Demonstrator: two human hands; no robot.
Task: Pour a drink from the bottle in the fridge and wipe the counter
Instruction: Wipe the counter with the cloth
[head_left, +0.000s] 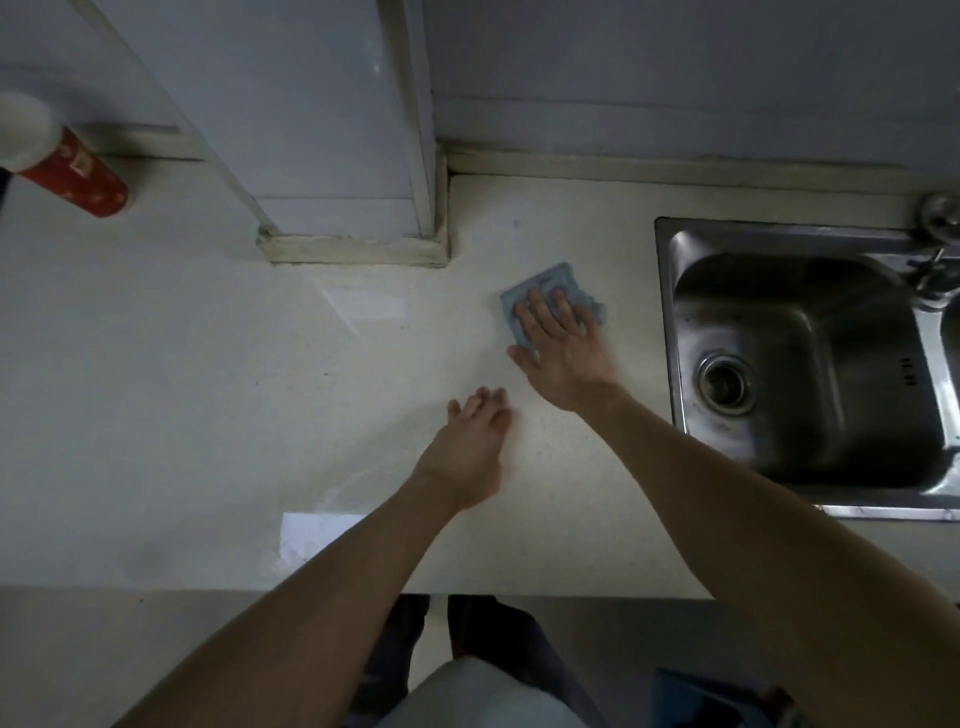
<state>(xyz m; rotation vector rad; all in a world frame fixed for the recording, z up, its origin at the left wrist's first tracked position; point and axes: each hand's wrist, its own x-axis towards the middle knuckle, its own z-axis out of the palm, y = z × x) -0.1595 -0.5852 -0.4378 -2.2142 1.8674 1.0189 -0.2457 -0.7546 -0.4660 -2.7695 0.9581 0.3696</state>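
Right now the big pale counter (182, 389) fills most of the frame, and this looks like the wiping part of the job. The steel sink (810, 364) sits at the right side of the frame. A red cup (67, 156) stands at the upper left, well apart from the hands; I cannot tell what is in it, and no bottle is in view.

The right hand (563, 353) is a little right of the middle of the frame. It lies flat with its fingers (537, 312) spread out, pressing down on the blue-grey cloth (558, 278). It is not pinching the cloth, just pushing on top of it. The left hand (470, 441) is lower, near the middle of the frame, open and holding nothing, low over the counter; I cannot tell if it touches.

To wipe well, I think the palm should stay flat so the whole cloth rubs the top. Long strokes that overlap would work best, going toward the sink side so bits can fall in there. The corner by the wall post (358, 249) may need a careful push.

The cloth is a folded, nearly square pad, so its long way is hard to pick. It sits turned, with one corner pointing to the upper right of the frame.
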